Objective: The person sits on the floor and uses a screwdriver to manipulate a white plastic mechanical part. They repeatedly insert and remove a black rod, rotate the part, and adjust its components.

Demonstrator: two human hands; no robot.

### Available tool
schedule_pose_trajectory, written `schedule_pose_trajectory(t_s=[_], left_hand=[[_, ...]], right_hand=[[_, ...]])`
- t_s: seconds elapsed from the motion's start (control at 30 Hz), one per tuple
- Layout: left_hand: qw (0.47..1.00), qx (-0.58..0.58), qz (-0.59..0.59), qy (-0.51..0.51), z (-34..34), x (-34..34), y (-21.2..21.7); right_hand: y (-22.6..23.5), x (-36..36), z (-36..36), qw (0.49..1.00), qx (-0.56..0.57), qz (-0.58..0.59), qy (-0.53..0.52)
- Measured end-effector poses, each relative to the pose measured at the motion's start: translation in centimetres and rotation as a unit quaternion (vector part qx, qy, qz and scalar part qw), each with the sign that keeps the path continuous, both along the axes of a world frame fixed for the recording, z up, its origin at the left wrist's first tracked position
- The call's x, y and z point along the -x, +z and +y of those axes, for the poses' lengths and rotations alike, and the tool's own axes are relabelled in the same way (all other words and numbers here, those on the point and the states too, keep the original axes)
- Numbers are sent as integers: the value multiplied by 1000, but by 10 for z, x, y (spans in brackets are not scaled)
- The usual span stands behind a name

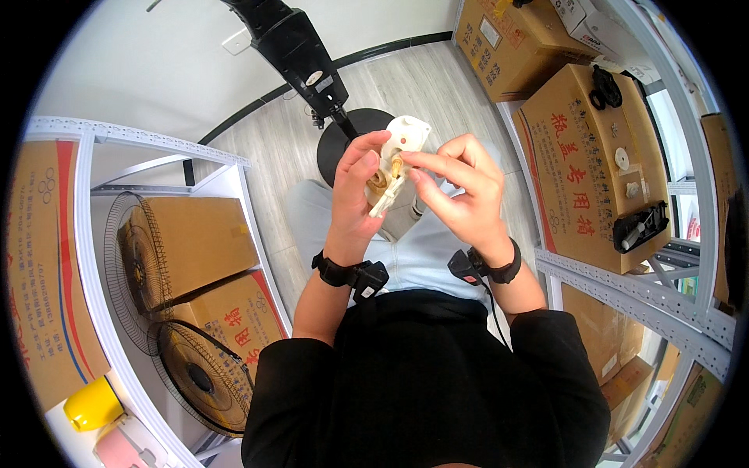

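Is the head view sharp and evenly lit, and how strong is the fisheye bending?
Head view: even, soft light; both hands, left and right, and the white part they hold are sharp, without glare. Shelf rails bow strongly toward the rim; black corners vignette the picture.

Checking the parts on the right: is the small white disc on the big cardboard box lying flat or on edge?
Flat: the small white disc shows its round face upward on the big cardboard box.
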State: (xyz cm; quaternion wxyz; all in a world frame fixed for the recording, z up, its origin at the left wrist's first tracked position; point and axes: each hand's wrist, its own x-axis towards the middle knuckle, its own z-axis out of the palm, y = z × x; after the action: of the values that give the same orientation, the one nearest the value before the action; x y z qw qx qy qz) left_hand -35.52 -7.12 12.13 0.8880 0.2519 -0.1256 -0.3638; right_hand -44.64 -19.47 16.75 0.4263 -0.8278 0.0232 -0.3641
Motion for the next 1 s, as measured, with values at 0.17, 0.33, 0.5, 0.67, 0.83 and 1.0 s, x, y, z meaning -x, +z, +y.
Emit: schedule_pose_trajectory(t_s=[0.17,0.33,0.5,0.67,0.83,1.0], left_hand=[[1000,7,-15,4,2,1,-3],[996,60,14,-63,3,-2,-9],[986,117,49,-112,2,-5,-14],[982,130,50,-130,0,-6,-15],[972,162,74,-154,0,-5,-15],[974,147,77,-155,-2,-8,-15]], right_hand=[[1,2,4,1000,-25,12,8],[3,5,4,997,-77,-20,-9],[6,6,-2,997,-79,-19,-6],[2,-1,-12,988,-142,17,63],[-7,-8,-18,920,-342,75,176],[-10,-7,-23,885,-384,90,249]])
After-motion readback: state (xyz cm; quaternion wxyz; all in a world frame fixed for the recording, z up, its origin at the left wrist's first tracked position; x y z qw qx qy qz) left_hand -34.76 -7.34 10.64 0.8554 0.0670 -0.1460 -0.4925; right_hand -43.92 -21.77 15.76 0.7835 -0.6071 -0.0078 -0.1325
